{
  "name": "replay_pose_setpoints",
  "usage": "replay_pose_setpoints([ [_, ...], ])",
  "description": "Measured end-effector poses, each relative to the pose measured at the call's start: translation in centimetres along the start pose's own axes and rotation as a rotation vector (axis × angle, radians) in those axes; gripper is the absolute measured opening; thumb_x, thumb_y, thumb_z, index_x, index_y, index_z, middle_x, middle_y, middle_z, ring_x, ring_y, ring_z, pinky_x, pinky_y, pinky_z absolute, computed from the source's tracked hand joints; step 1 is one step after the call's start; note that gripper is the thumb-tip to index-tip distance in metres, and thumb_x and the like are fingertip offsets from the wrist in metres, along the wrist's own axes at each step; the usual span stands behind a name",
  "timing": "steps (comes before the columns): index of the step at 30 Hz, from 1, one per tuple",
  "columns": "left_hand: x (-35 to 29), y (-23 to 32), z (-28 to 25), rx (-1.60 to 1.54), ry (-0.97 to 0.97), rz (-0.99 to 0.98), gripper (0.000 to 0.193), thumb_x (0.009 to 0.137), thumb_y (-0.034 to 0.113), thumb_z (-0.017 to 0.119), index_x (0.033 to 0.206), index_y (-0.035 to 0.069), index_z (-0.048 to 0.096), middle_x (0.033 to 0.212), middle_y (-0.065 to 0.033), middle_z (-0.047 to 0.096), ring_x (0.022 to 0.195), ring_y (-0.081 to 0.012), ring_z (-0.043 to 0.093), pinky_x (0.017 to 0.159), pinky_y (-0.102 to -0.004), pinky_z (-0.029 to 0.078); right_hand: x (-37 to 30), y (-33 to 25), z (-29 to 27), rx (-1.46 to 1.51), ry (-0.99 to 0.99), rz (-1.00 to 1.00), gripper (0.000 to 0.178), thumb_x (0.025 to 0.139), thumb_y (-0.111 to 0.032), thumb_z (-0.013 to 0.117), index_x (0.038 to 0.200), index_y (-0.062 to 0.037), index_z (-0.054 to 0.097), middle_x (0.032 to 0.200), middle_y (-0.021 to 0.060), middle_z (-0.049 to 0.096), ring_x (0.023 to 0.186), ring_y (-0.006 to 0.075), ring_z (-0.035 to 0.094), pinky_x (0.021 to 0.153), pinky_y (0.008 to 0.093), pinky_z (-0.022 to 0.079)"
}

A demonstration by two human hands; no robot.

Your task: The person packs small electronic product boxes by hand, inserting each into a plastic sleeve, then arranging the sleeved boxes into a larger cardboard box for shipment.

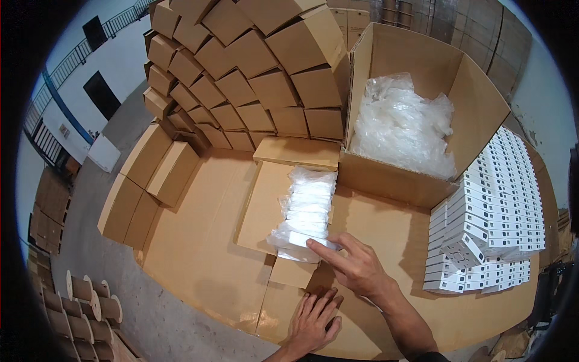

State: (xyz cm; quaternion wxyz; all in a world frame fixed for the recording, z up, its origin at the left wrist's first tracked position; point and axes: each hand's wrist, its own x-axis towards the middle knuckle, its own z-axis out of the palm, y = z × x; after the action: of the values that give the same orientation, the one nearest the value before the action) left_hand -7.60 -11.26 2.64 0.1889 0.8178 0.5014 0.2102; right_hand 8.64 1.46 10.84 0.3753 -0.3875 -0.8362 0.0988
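A row of several white packs in clear plastic bags (309, 208) lies in an open brown carton (256, 205) in the middle of the table. My right hand (359, 265) reaches in from the right, its index finger stretched out and touching the nearest pack. Its other fingers are partly hidden, and I see nothing held in it. The carton's near flap (294, 273) is folded out toward me. Just in front of that flap, my left hand (315, 317) lies on the table with its fingers spread and holds nothing.
A tall carton (398, 181) full of crumpled clear plastic bags (404, 130) stands behind on the right. White small boxes (488, 205) are stacked at the far right. Brown cartons (235, 84) form a high wall at the back, with more cartons (142, 181) along the left edge of the cardboard-covered table (205, 259).
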Motion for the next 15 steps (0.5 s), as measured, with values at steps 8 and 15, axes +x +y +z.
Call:
replay_pose_setpoints([
  [8,0.0,0.0,-0.1,-0.023,-0.032,-0.007,0.055,0.09,0.025,0.069,0.141,0.009,0.057,0.147,-0.0114,0.054,0.133,-0.0353,0.049,0.114,-0.054,0.039,2.4,-1.5,-0.8,-0.098,-0.225,0.006,0.063,0.083,0.002,0.069,0.142,-0.0172,0.062,0.105,0.0144,0.062,0.095,0.0294,0.066,0.078,0.0404,0.058],
  [15,0.4,-0.3,0.3,-0.008,-0.019,0.02,0.051,0.091,0.027,0.068,0.139,0.01,0.059,0.148,-0.0106,0.053,0.134,-0.0359,0.048,0.114,-0.0537,0.038,1.5,0.4,0.5,-0.059,-0.227,-0.032,0.062,0.082,0.001,0.067,0.142,-0.0143,0.062,0.109,0.0136,0.06,0.098,0.0302,0.064,0.083,0.0401,0.055],
])
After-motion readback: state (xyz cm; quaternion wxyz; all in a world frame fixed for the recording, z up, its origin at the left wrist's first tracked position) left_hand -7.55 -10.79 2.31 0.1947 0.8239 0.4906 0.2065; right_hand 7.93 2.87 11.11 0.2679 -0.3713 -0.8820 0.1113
